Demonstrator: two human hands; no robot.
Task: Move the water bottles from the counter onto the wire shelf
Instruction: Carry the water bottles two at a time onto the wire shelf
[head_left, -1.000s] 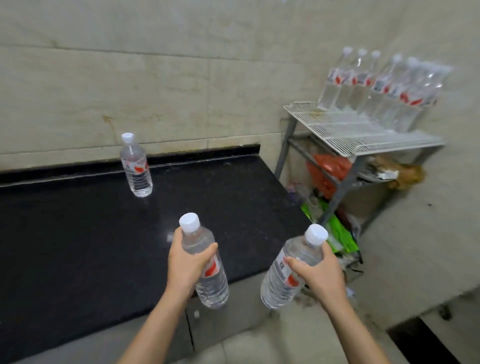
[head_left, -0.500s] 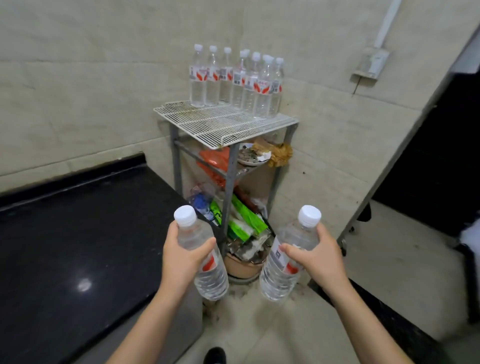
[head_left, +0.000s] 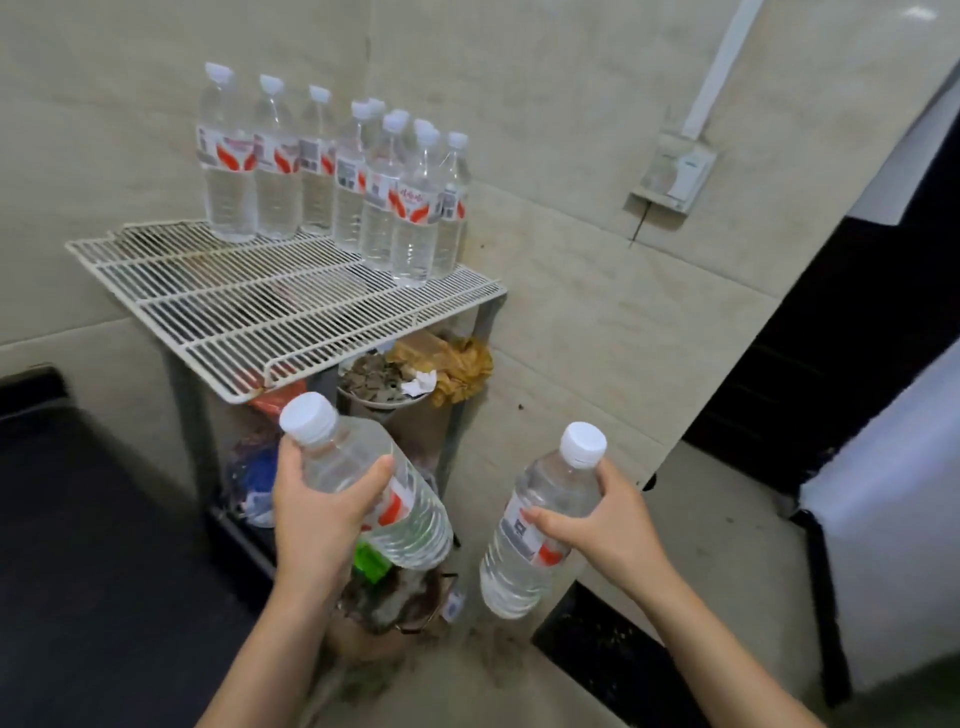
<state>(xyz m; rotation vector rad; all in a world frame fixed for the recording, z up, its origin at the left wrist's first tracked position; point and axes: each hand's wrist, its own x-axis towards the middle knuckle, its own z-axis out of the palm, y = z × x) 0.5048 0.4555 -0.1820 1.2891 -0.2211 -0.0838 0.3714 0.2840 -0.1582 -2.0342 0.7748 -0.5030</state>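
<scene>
Wire shelf (head_left: 234, 306) nearer; bottles (head_left: 382, 208) crowd back.

Nothing is reading clearly anywhere. The water bottles (head_left: 228, 171) on the wire shelf (head_left: 208, 312) are wearing white labels with red wing-shaped marks. One front bottle (head_left: 415, 208) is showing red characters, too blurred to read. The left carried bottle (head_left: 410, 514) and right carried bottle (head_left: 524, 538) are showing only grey blocks and red patches.

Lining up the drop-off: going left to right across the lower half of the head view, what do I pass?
Counter → left hand → first bottle, gripped by that hand → second bottle → right hand, gripping the second one.
</scene>
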